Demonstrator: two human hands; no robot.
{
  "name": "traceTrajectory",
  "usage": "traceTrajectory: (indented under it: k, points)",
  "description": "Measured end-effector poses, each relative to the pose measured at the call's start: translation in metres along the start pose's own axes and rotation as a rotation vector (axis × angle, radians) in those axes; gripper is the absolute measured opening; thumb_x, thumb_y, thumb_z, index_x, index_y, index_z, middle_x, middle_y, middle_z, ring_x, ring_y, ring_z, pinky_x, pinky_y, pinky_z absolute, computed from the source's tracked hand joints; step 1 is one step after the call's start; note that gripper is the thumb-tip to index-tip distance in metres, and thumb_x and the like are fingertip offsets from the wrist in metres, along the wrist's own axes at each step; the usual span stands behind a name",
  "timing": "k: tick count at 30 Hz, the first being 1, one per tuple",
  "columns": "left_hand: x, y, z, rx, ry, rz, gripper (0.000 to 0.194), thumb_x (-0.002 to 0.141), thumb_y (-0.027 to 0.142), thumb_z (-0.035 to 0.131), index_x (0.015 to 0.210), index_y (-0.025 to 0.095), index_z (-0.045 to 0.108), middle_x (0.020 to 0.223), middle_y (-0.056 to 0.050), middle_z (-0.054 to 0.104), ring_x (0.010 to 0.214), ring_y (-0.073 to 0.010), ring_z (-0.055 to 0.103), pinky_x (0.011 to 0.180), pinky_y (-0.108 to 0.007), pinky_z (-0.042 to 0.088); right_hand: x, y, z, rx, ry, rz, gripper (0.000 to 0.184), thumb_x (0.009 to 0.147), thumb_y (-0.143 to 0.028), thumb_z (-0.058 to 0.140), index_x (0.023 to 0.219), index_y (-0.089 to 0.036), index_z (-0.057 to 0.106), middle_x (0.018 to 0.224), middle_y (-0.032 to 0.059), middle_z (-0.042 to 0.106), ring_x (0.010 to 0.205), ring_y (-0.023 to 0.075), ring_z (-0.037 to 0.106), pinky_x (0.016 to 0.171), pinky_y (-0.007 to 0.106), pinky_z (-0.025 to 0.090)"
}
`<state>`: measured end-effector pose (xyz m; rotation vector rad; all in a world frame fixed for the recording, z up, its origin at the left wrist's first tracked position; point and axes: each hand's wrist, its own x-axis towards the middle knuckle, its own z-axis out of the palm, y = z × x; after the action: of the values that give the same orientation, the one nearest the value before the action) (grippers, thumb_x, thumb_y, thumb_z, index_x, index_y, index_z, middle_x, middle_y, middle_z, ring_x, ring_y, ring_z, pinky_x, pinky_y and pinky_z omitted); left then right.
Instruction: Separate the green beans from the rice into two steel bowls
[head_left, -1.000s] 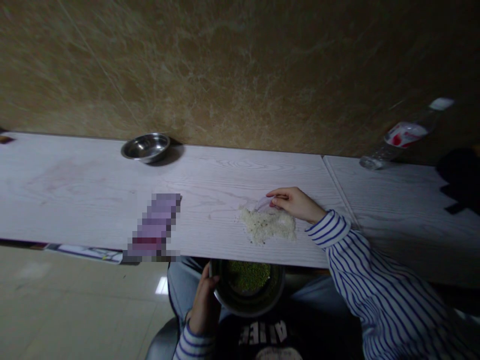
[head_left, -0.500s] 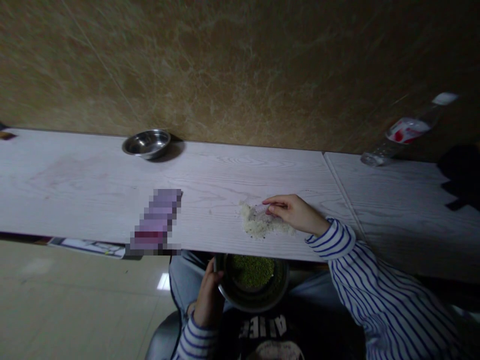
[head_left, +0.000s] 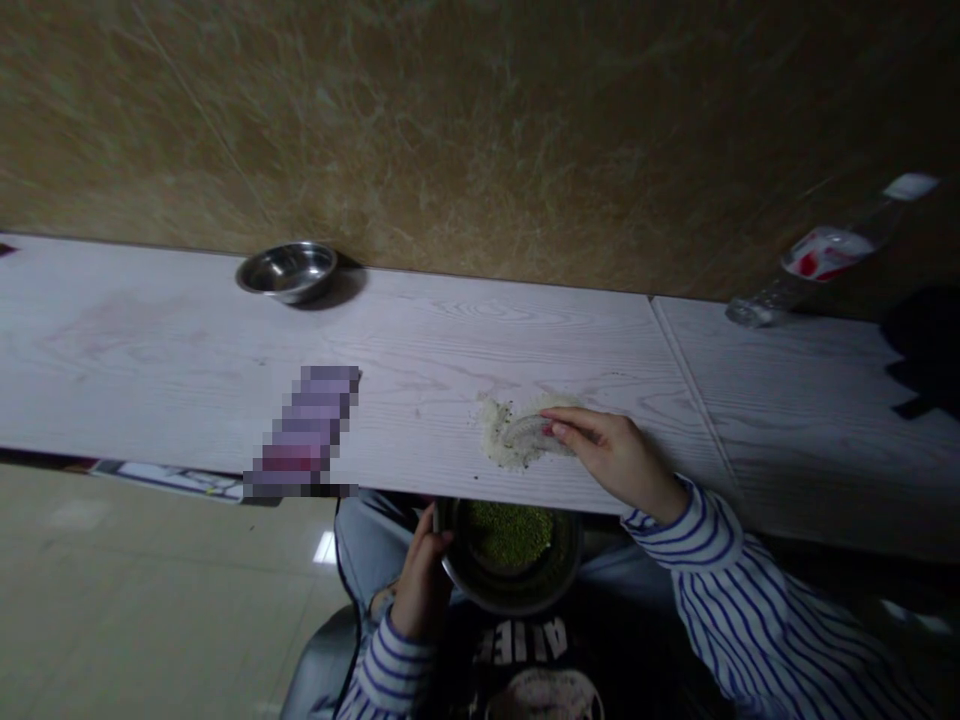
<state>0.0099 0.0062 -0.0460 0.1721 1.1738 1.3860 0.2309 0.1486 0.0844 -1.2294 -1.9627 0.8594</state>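
My left hand (head_left: 426, 575) is closed on the left rim of a metal bowl (head_left: 517, 598). The bowl rests at my lap, just under the table's front edge, with small green beans (head_left: 510, 532) inside that look like mung beans. Over the table, my right hand (head_left: 619, 450) reaches leftward with its fingers stretched out. Its fingertips touch a thin spread of white grains (head_left: 495, 440), which look like rice with small dark specks among them. A curved greyish patch cuts through the grains beside the fingertips.
An empty steel bowl (head_left: 289, 272) stands at the back left near the wall. A pixelated purple object (head_left: 307, 430) lies at the table's front edge. To the right are a plastic bottle (head_left: 821, 255) and a dark item (head_left: 926, 345). A seam (head_left: 694, 390) crosses the white table.
My right hand has shifted slightly right and toward me, and the grains around its fingertips lie differently. My left hand keeps its hold on the bowl. The view has tilted a little.
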Motion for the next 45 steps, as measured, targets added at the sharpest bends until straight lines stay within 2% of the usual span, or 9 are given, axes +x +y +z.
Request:
traceTrajectory:
  k: [7,12,16,20,25,31,35,40,45]
  points:
    - [-0.003,0.003,0.003,0.01,-0.009,-0.011,0.043,0.066,0.034,0.075,0.108,0.023,0.075,0.109,-0.007,0.077,0.129,-0.0377,0.058,0.109,-0.05,0.042,-0.018,0.0,0.0,-0.016,0.064,0.0,0.027,0.094,-0.023,0.06,0.109,-0.018,0.082,0.104,0.009,0.084,0.092,0.0232,0.081,0.082,0.034,0.066]
    - [-0.006,0.008,0.009,0.007,-0.001,-0.014,0.047,0.063,0.035,0.076,0.108,0.023,0.075,0.115,-0.007,0.076,0.126,-0.0375,0.059,0.108,-0.05,0.043,-0.027,0.007,-0.01,-0.005,0.18,0.089,0.028,0.094,-0.03,0.062,0.112,-0.019,0.081,0.1,0.0092,0.084,0.092,0.0248,0.081,0.09,0.04,0.065]
    - [-0.007,0.008,0.011,0.019,0.007,-0.029,0.051,0.062,0.034,0.076,0.112,0.023,0.075,0.116,-0.007,0.076,0.125,-0.0376,0.06,0.107,-0.05,0.044,-0.035,0.015,-0.013,0.011,0.213,0.156,0.03,0.092,-0.032,0.063,0.113,-0.018,0.08,0.098,0.0106,0.084,0.09,0.026,0.081,0.086,0.042,0.066]
    - [-0.008,0.007,0.011,0.021,-0.001,-0.05,0.051,0.063,0.034,0.075,0.113,0.024,0.074,0.116,-0.007,0.077,0.125,-0.0368,0.061,0.106,-0.048,0.046,-0.039,0.014,-0.008,0.017,0.215,0.167,0.03,0.092,-0.032,0.062,0.111,-0.018,0.081,0.099,0.0114,0.084,0.092,0.0269,0.081,0.089,0.043,0.065]
    - [-0.007,0.005,0.011,0.021,0.014,-0.035,0.054,0.063,0.036,0.075,0.115,0.024,0.073,0.119,-0.007,0.076,0.129,-0.0382,0.059,0.108,-0.05,0.045,-0.039,0.004,-0.002,-0.014,0.154,0.144,0.032,0.093,-0.031,0.06,0.112,-0.016,0.081,0.101,0.0123,0.083,0.094,0.0268,0.08,0.089,0.041,0.065]
    - [-0.01,0.008,0.012,0.028,0.007,-0.054,0.053,0.062,0.034,0.075,0.113,0.023,0.073,0.116,-0.008,0.077,0.126,-0.039,0.061,0.106,-0.051,0.047,-0.047,0.002,-0.008,-0.04,0.12,0.153,0.032,0.094,-0.031,0.06,0.114,-0.017,0.08,0.095,0.0099,0.084,0.087,0.024,0.081,0.085,0.038,0.065]
    - [-0.012,0.009,0.014,0.026,0.002,-0.062,0.053,0.065,0.034,0.075,0.116,0.023,0.073,0.117,-0.007,0.077,0.126,-0.0364,0.061,0.107,-0.048,0.046,-0.055,0.0,-0.011,-0.079,0.106,0.061,0.027,0.095,-0.028,0.061,0.111,-0.021,0.081,0.093,0.0072,0.084,0.081,0.0214,0.08,0.081,0.035,0.065]
    - [-0.013,0.011,0.017,0.031,-0.012,-0.065,0.049,0.063,0.034,0.075,0.111,0.022,0.075,0.112,-0.007,0.078,0.121,-0.0367,0.063,0.105,-0.048,0.047,-0.062,-0.011,-0.002,-0.109,0.083,-0.096,0.023,0.095,-0.02,0.061,0.106,-0.025,0.081,0.089,0.004,0.084,0.077,0.0191,0.079,0.075,0.032,0.064]
    - [-0.008,0.003,0.012,0.028,-0.003,-0.048,0.049,0.063,0.036,0.075,0.111,0.023,0.076,0.112,-0.007,0.078,0.121,-0.0367,0.064,0.107,-0.05,0.046,-0.064,-0.009,0.008,-0.121,0.071,-0.138,0.024,0.095,-0.017,0.061,0.109,-0.023,0.08,0.091,0.0031,0.084,0.082,0.0192,0.079,0.076,0.033,0.063]
